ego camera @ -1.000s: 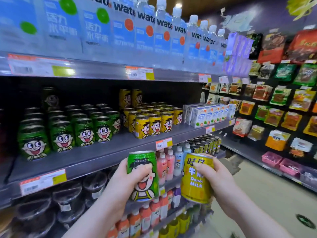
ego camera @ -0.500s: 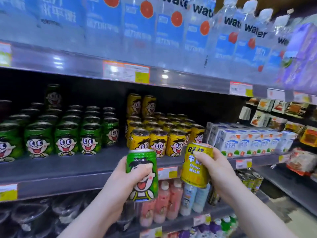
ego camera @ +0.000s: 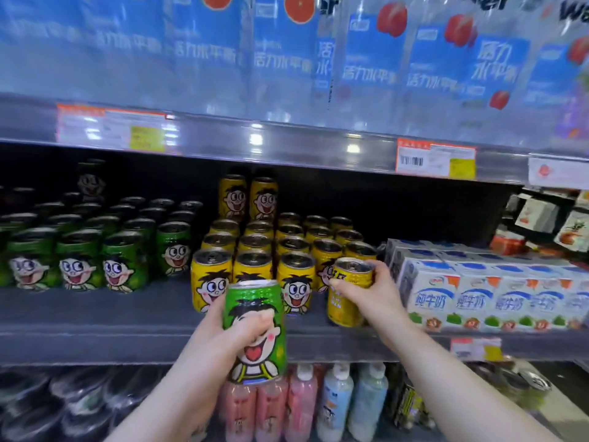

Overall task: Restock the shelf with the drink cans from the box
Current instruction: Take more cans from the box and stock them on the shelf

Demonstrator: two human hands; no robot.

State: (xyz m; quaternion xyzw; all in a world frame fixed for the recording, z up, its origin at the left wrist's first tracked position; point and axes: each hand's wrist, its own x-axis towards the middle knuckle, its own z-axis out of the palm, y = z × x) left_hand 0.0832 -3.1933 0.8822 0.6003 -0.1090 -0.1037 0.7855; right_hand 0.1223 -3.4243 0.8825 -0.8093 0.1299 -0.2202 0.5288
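Note:
My left hand (ego camera: 223,336) grips a green can (ego camera: 255,333) with a cartoon face, upright, in front of the middle shelf's edge. My right hand (ego camera: 366,295) holds a yellow can (ego camera: 345,295) from its right side, at the shelf's front, just right of the rows of yellow cans (ego camera: 271,250); whether its base touches the shelf I cannot tell. Rows of green cans (ego camera: 105,250) stand on the same shelf (ego camera: 95,314) to the left. The box is out of view.
White milk cartons (ego camera: 478,282) stand right of the yellow cans. Large water bottles (ego camera: 287,59) fill the shelf above. Small pink and pale bottles (ego camera: 302,406) and dark lidded cups (ego camera: 47,403) fill the shelf below. Bare shelf lies in front of the green cans.
Both hands have risen and moved toward the shelf. The yellow can has gone forward to the shelf front beside the yellow rows. My view has come closer.

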